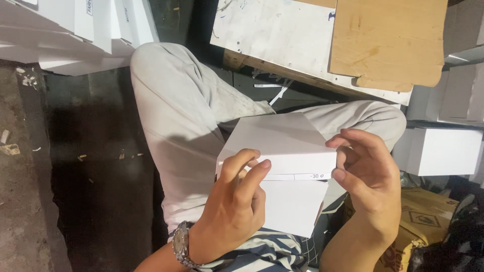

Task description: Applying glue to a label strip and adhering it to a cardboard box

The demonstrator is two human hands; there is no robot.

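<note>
White cardboard box (282,143), held above my lap: my left hand (234,206) pinches its near-left edge; my right hand (368,176) curls at its right end, fingertips touching. Brown cardboard sheet (388,40) lies beyond my knees.

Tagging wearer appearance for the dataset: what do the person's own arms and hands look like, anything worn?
Both hands are bare, no gloves, forearms uncovered. The left hand has a silver metal-link wristwatch at the wrist. The right hand wears nothing; no rings show on the fingers.
</note>
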